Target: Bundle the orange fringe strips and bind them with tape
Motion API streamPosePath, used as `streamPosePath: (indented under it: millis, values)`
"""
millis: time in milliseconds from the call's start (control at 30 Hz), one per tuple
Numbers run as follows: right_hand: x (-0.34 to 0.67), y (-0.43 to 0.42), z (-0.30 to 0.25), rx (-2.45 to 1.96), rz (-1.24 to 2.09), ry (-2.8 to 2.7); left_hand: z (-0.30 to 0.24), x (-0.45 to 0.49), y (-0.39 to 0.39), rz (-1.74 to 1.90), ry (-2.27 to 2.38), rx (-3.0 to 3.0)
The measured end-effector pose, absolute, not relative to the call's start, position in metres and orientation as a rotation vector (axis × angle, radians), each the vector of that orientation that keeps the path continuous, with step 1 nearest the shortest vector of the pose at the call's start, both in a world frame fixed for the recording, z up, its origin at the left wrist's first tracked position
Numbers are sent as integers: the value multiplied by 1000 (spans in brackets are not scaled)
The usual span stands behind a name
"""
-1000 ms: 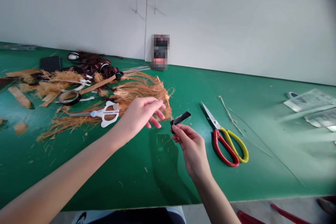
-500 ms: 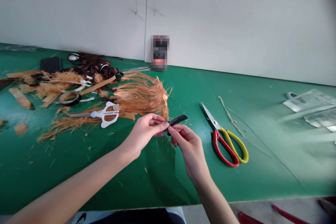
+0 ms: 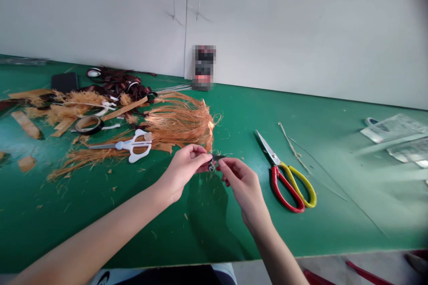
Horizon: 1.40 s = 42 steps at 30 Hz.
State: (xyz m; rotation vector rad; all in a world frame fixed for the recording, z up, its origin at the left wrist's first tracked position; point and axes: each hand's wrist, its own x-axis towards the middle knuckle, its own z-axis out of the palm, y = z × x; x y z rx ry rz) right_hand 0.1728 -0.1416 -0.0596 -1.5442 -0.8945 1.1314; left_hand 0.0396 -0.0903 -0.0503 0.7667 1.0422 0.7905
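Observation:
Between my two hands, just in front of the raffia bundle, a black strip that looks like tape (image 3: 218, 157) is stretched out. My left hand (image 3: 183, 169) pinches a small dark piece with pale specks (image 3: 211, 165) at the strip's left end; its exact kind is hard to make out. The fingers of my right hand (image 3: 241, 180) are closed on the strip's other end. Orange-brown raffia fibres (image 3: 180, 118) lie right behind my left hand. White-handled scissors (image 3: 133, 145) rest on fibres to the left, and red-and-yellow-handled scissors (image 3: 284, 173) lie to the right.
On the green table (image 3: 334, 222), a roll of black tape (image 3: 88, 125), brown ribbon (image 3: 120, 83) and tan strips (image 3: 125, 109) are heaped at left. A blurred-out box (image 3: 203, 69) stands against the white wall panel (image 3: 301, 22). Clear plastic packets (image 3: 396, 128) lie at far right.
The black strip's end no longer sticks up past my right fingers; it now runs level between my hands. My right fingers have shifted slightly right, away from the left ones.

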Motion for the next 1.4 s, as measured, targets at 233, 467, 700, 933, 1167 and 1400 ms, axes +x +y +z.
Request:
streamPosePath:
  millis: [233, 467, 700, 933, 1167, 1400]
  values:
    - [184, -143, -70, -1682, 896, -844, -51, 38, -93, 767, 1042, 813]
    - [249, -165, -88, -2503, -174, -1288, -55, 29, -94, 677, 984, 804]
    - [311, -165, -97, -2738, 60, -1292, -52, 24, -95, 601, 943, 840]
    - [342, -161, -96, -2700, 311, -1299, -49, 22, -96, 601, 986, 879]
    - [332, -181, -79, -2489, 689, -831, -50, 21, -94, 629, 955, 930]
    - [311, -215, -47, -1667, 1406, -386, -50, 24, -97, 678, 1001, 845]
